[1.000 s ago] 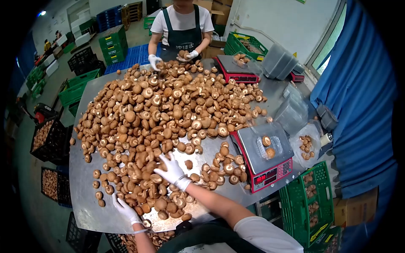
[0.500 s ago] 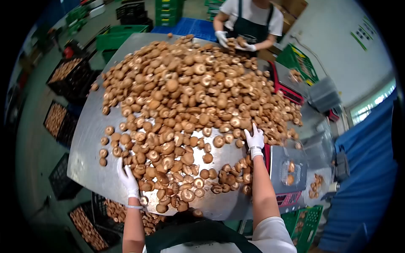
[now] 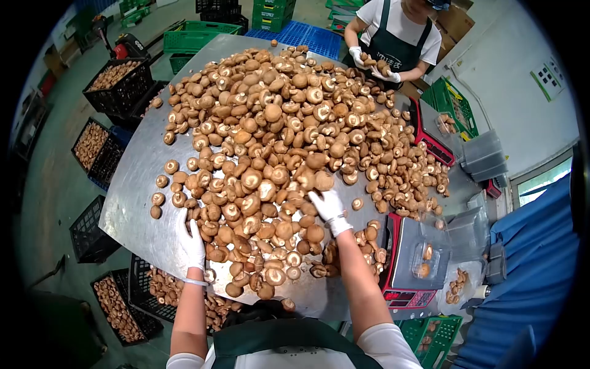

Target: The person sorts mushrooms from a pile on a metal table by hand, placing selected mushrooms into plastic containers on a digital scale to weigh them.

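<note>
Sweeping inward, our right hand (image 3: 329,208) has moved from beside the red scale (image 3: 409,299) to the mushrooms (image 3: 252,179) heaped on the desk (image 3: 130,206). Its grip looks open, fingers spread against them and clasping none that we can see. Our left hand (image 3: 191,243) stays at the near cluster's left edge, grip open too. More mushrooms now lie between our hands, leaving them, we judge, better gathered.
</note>
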`<action>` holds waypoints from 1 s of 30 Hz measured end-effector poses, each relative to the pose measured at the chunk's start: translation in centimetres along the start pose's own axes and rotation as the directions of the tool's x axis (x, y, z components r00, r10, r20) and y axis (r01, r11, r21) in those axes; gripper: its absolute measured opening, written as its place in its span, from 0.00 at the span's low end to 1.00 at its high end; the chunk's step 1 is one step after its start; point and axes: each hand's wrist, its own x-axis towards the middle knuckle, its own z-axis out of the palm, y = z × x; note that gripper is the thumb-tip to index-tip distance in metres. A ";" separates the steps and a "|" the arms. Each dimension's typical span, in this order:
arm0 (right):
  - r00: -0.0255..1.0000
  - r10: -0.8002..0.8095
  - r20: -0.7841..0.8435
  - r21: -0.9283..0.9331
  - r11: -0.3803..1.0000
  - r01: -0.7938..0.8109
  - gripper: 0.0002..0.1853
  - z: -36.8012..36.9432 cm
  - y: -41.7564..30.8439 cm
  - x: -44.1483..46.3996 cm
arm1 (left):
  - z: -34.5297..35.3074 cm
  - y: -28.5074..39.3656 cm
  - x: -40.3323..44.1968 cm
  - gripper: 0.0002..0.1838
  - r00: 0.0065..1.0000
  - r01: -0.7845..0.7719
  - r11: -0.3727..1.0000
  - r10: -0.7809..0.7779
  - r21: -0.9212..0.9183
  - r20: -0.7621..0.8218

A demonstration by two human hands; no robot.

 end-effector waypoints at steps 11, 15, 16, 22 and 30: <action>0.981 -0.193 -0.035 -0.004 0.981 0.193 0.14 -4.3 -7.2 -7.5 | -3.7 4.8 -2.0 0.19 0.994 -0.104 0.993 0.106 0.056 -0.034; 0.946 -0.298 0.126 -0.177 0.932 0.317 0.21 0.4 -10.3 -9.9 | -2.9 9.6 -5.1 0.16 0.893 -0.331 0.938 0.347 -0.104 0.287; 0.928 -0.341 0.150 -0.240 0.898 0.369 0.23 2.2 -10.3 -10.5 | -2.2 9.0 -5.7 0.21 0.809 -0.423 0.905 0.402 -0.049 0.430; 0.957 -0.272 0.099 0.158 0.954 0.254 0.20 1.7 -8.5 -11.6 | -2.8 9.3 -6.8 0.27 0.756 -0.464 0.885 0.368 0.047 0.542; 0.960 0.257 0.111 0.910 0.363 -0.202 0.17 -8.1 -2.7 -13.0 | -5.1 8.2 -7.7 0.27 0.760 -0.411 0.912 0.333 0.015 0.558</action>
